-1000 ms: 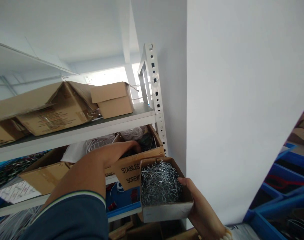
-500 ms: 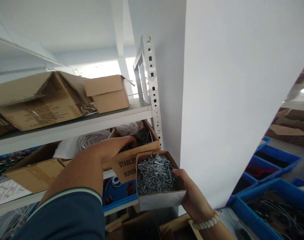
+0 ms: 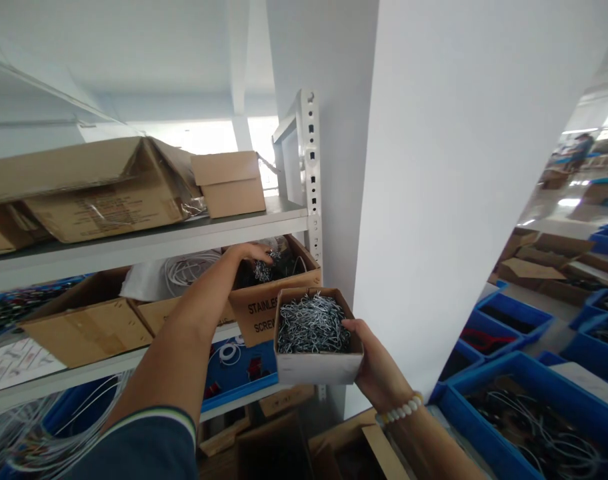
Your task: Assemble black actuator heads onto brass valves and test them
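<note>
My right hand (image 3: 377, 365) grips the right side of a small open cardboard box (image 3: 317, 367) heaped with shiny metal hooks (image 3: 311, 324), held up in front of the shelving. My left hand (image 3: 251, 255) reaches into a larger brown box marked "STAINLESS SCREW" (image 3: 264, 310) on the middle shelf. Its fingers are closed on a small bunch of the same metal hooks (image 3: 262, 270), lifted just above the dark contents of that box.
A grey metal shelf unit (image 3: 311, 173) holds cardboard boxes (image 3: 109, 193) on top, and more boxes and white cable coils (image 3: 187, 267) below. A white pillar (image 3: 459, 167) stands right of it. Blue bins (image 3: 524, 413) with wires fill the lower right.
My left hand has come up out of the big box with a bunch of hooks. The small box in my right hand has shifted slightly up and left as the view swung right.
</note>
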Demonstrator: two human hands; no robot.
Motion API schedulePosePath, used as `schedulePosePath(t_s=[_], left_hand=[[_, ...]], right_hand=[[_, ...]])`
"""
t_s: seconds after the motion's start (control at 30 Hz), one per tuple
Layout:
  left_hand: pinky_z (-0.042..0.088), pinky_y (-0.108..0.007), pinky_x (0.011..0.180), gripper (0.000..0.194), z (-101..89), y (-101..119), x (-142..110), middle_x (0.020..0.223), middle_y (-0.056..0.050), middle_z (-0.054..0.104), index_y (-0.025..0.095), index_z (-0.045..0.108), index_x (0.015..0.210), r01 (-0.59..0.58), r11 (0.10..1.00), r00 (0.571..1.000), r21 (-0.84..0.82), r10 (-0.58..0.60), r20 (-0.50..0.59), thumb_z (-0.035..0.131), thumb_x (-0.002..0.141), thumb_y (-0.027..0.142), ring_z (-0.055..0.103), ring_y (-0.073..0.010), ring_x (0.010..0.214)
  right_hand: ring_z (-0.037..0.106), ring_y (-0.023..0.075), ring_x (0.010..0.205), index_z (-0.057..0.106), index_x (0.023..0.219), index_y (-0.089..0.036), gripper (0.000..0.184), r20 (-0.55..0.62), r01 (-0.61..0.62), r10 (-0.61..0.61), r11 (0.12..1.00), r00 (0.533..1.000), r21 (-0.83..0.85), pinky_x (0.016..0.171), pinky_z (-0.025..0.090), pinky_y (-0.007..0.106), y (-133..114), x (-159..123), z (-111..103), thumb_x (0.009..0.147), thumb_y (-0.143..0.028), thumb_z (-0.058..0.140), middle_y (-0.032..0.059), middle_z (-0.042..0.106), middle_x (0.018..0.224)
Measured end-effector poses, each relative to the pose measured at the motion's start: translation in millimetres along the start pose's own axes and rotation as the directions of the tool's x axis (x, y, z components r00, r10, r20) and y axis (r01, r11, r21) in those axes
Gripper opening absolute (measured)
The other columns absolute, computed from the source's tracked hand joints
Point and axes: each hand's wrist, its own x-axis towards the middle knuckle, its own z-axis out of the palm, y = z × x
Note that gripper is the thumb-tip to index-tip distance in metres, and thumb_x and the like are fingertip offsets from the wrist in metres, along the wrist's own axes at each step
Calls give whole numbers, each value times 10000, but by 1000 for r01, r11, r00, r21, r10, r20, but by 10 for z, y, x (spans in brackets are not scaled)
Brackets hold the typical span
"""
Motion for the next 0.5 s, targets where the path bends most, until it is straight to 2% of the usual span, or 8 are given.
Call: schedulePosePath(t_s=[0.07, 0.13, 0.37, 0.5], left_hand=[[602, -362, 782, 294, -33, -34, 45, 1103, -73, 674, 142, 630, 1175, 53, 998, 998, 22, -54, 41, 638, 963, 345, 678, -181, 912], [600, -364, 787, 288, -54, -38, 13, 1099, -70, 675, 140, 633, 1167, 58, 998, 998, 38, -60, 36, 641, 960, 340, 678, -183, 915], [559, -445, 924, 311, -121, 130, -231, 1216, -87, 647, 154, 630, 1192, -30, 995, 991, 97, 42, -126, 656, 945, 341, 646, -233, 1071], [554, -446, 928, 293, -179, 217, -358, 1185, -81, 661, 148, 645, 1155, -48, 991, 979, 125, 72, -192, 664, 939, 345, 651, -229, 1056]], right_hand=[[717, 280, 832, 691, 987, -164, 368, 2, -9, 9, 1000, 1000, -11, 694, 560, 358, -8, -27, 31, 666, -343, 683, 59, 760, 795], [713, 267, 798, 685, 990, -162, 356, 15, -21, 21, 1000, 1000, -21, 674, 554, 350, 0, -38, 52, 680, -336, 665, 58, 754, 784], [687, 220, 726, 647, 961, -190, 301, 16, -40, 41, 999, 999, -28, 630, 529, 307, 64, -81, 111, 690, -318, 676, 37, 714, 721], [676, 223, 696, 664, 971, -192, 317, 49, -58, 60, 998, 997, -37, 619, 524, 321, 85, -116, 166, 682, -321, 670, 44, 702, 703]])
